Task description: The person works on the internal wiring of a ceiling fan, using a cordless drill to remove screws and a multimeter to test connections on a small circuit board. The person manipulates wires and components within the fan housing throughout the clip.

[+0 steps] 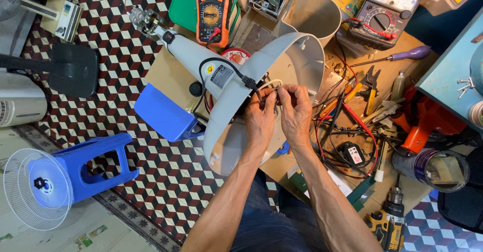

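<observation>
We've got the thin wires [271, 92] pinched at the open underside of the grey fan base [236, 98], which lies tipped over on the desk [168, 73]. Our left hand [260, 116] and right hand [296, 108] sit close together, fingertips clamped on those wires. An orange multimeter [214, 10] lies beyond, pliers [371, 83] and a purple-handled screwdriver [397, 56] to the right.

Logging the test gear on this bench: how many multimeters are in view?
2. An orange-cased digital multimeter lies at the top centre on the green mat. A black analogue multimeter with a needle dial sits at the top right. Clutter may hide others.
</observation>
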